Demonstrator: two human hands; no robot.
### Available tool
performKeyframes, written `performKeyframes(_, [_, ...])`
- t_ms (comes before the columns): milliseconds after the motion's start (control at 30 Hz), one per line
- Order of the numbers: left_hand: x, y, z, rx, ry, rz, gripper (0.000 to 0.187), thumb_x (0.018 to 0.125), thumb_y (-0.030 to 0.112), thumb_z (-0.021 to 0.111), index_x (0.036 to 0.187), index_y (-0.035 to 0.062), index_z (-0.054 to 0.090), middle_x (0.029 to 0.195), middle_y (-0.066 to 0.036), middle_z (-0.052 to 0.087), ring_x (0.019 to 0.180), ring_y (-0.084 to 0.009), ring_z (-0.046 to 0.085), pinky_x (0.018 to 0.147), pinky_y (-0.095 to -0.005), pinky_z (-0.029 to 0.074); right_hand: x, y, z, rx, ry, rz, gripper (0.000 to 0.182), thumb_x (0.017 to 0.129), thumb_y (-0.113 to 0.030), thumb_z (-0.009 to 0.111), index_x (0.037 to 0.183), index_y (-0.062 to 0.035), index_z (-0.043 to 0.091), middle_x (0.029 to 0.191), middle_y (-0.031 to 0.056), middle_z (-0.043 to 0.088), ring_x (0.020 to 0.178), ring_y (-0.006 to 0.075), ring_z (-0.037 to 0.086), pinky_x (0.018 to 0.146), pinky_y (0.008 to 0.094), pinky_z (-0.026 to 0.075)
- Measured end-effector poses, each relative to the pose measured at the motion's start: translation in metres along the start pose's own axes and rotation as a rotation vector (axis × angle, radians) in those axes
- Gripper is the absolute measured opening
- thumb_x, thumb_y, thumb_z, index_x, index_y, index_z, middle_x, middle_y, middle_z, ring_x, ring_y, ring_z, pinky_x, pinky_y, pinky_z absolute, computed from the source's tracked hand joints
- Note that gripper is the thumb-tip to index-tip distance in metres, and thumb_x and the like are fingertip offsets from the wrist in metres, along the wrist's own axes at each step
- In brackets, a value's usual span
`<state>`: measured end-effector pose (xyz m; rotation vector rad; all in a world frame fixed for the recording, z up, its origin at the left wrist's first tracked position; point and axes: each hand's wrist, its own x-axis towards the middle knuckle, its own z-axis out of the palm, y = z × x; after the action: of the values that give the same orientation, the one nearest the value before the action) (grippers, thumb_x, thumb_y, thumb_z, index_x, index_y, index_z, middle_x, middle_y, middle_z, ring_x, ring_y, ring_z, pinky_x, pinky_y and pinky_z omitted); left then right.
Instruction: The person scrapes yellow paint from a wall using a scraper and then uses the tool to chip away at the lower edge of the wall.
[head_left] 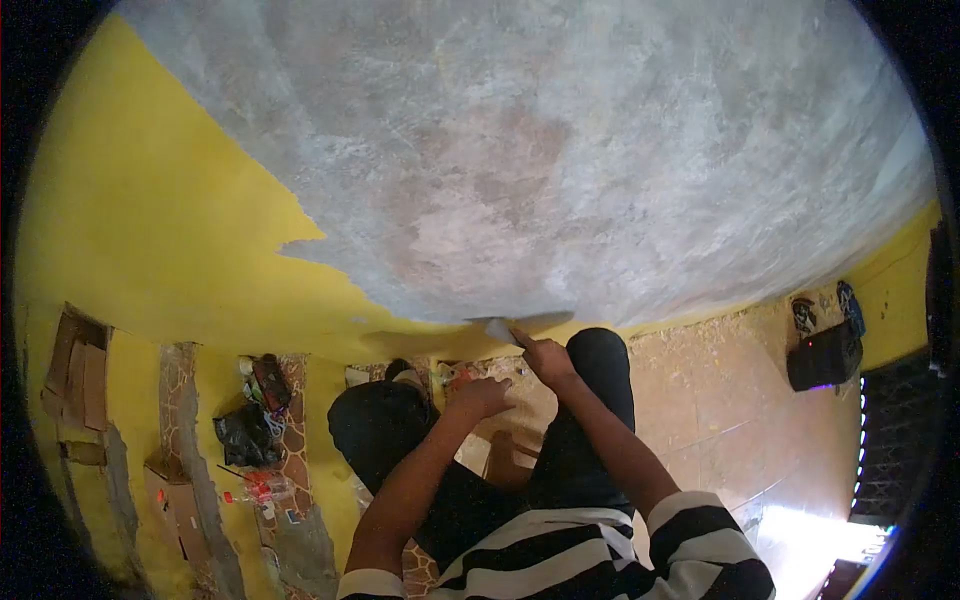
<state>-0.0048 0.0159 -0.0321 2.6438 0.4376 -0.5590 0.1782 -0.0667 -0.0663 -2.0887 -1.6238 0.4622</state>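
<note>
Head view: nearer, the left hand hovers, its grip unclear; the right hand closes around the scraper, held at the wall. Probably light, with a thin, stiff blade, it suits a handle hold.

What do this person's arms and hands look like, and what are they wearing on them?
The left hand and right hand show no gloves, and the fingers are uncovered. Both forearms are bare. The short sleeves belong to a top with broad black and white stripes. Any small detail on the hands is too small to tell.
</note>
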Motion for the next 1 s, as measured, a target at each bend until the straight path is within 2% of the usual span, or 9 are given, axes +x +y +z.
performKeyframes(100, [0.001,-0.011,0.040,0.079,0.084,0.082,0.053,0.084,0.050,0.056,0.116,0.0080,0.052,0.100,-0.019,0.064,0.097,-0.0371,0.062,0.081,-0.0476,0.049,-0.004,-0.005,0.006,0.014,-0.099,0.087,0.068,0.086,-0.014,0.055,0.144,-0.0303,0.025,0.077,0.0244,0.062,0.070,0.0390,0.064,0.060,0.0487,0.052])
performKeyframes(267, [0.014,-0.003,0.021,0.048,-0.005,-0.022,0.055,0.082,0.049,0.059,0.119,0.0090,0.053,0.107,-0.018,0.064,0.099,-0.0350,0.062,0.084,-0.0490,0.048,-0.013,0.019,0.027,-0.196,-0.116,0.096,0.066,0.084,-0.013,0.056,0.142,-0.0307,0.031,0.081,0.0208,0.064,0.071,0.0356,0.065,0.058,0.0465,0.053])
performKeyframes(367, [0.025,0.009,0.003,-0.063,-0.176,-0.094,0.064,0.080,0.055,0.059,0.123,0.0077,0.054,0.122,-0.022,0.056,0.114,-0.0375,0.053,0.099,-0.0473,0.041,-0.017,0.012,0.018,-0.075,-0.274,0.115,0.054,0.081,-0.011,0.053,0.135,-0.0119,0.045,0.085,0.0231,0.064,0.076,0.0392,0.064,0.066,0.0450,0.053])
performKeyframes(500, [0.054,0.036,-0.008,0.001,-0.154,-0.087,0.061,0.080,0.052,0.062,0.120,0.0064,0.056,0.121,-0.021,0.057,0.113,-0.0352,0.055,0.095,-0.0465,0.044,-0.028,0.010,-0.006,0.204,-0.102,0.037,0.056,0.080,-0.015,0.057,0.135,-0.0107,0.045,0.090,0.0253,0.064,0.081,0.0390,0.064,0.070,0.0450,0.052])
performKeyframes(567, [0.070,0.046,-0.003,0.092,0.084,0.064,0.059,0.079,0.049,0.064,0.119,0.0058,0.056,0.118,-0.020,0.059,0.110,-0.0353,0.056,0.092,-0.0465,0.046,-0.036,0.021,-0.011,0.275,0.110,0.056,0.057,0.079,-0.015,0.059,0.134,-0.0090,0.046,0.091,0.0237,0.064,0.080,0.0376,0.064,0.069,0.0453,0.051])
performKeyframes(733, [0.096,0.071,0.004,0.060,-0.103,0.119,0.055,0.082,0.051,0.059,0.118,0.0090,0.057,0.108,-0.019,0.064,0.100,-0.0366,0.061,0.086,-0.0494,0.048,-0.068,0.001,-0.102,-0.295,0.037,0.203,0.045,0.082,-0.027,0.061,0.126,-0.0274,0.054,0.079,0.0181,0.065,0.074,0.0319,0.065,0.065,0.0450,0.052])
performKeyframes(833, [0.090,0.086,-0.006,0.128,-0.131,0.162,0.054,0.082,0.051,0.060,0.115,0.0079,0.057,0.101,-0.019,0.065,0.096,-0.0376,0.062,0.084,-0.0508,0.049,-0.070,0.026,-0.123,-0.370,0.013,0.310,0.042,0.082,-0.026,0.058,0.124,-0.0265,0.057,0.079,0.0182,0.065,0.075,0.0337,0.065,0.065,0.0453,0.052])
performKeyframes(900, [0.087,0.087,-0.006,0.099,-0.119,0.168,0.053,0.082,0.051,0.060,0.114,0.0078,0.058,0.100,-0.020,0.065,0.096,-0.0371,0.063,0.083,-0.0508,0.050,-0.064,0.052,-0.112,-0.326,0.083,0.238,0.040,0.082,-0.021,0.059,0.122,-0.0231,0.059,0.077,0.0178,0.066,0.067,0.0306,0.066,0.061,0.0441,0.053])
performKeyframes(1000, [0.083,0.083,-0.012,0.088,-0.086,0.165,0.052,0.082,0.051,0.060,0.111,0.0077,0.058,0.098,-0.020,0.065,0.094,-0.0362,0.063,0.081,-0.0509,0.050,-0.047,0.045,-0.126,0.483,-0.113,0.481,0.045,0.085,-0.017,0.057,0.131,-0.0201,0.055,0.059,0.0020,0.052,0.045,0.0080,0.045,0.044,0.0248,0.042])
